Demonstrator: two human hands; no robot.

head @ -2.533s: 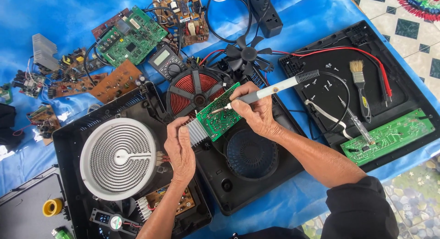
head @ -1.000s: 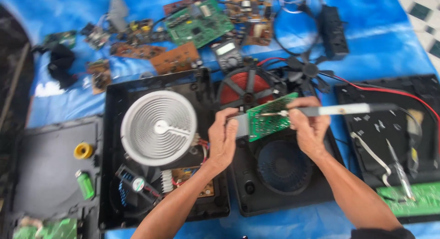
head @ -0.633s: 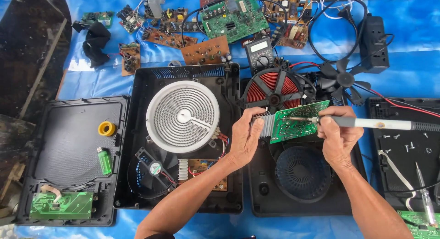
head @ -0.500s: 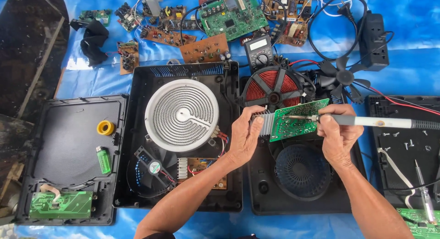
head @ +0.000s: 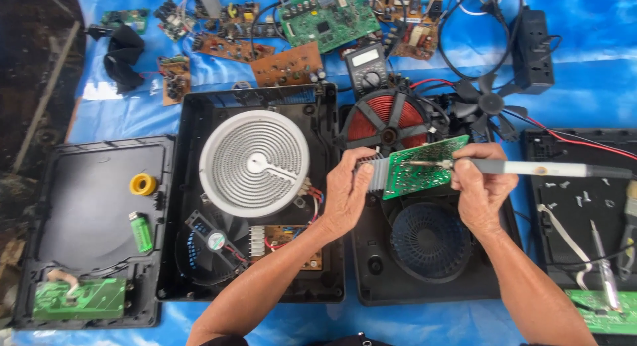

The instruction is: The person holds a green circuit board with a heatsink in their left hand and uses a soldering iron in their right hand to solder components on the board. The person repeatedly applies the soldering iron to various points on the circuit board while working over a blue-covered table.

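The left hand (head: 345, 197) grips a green rectangular circuit board (head: 418, 167) by its ribbed heatsink end; right fingers (head: 474, 180) clench a grey soldering iron (head: 531, 168) (tip on the board), above the open black cooker shell (head: 371, 279) holding a round fan grille (head: 430, 233).

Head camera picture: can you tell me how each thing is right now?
left hand: gripping the green circuit board's finned end
right hand: holding the soldering iron
green circuit board: lifted, tilted
soldering iron: tip on the board
white coil heater: uncovered in its open black case
red coil: exposed
lighter: lying flat
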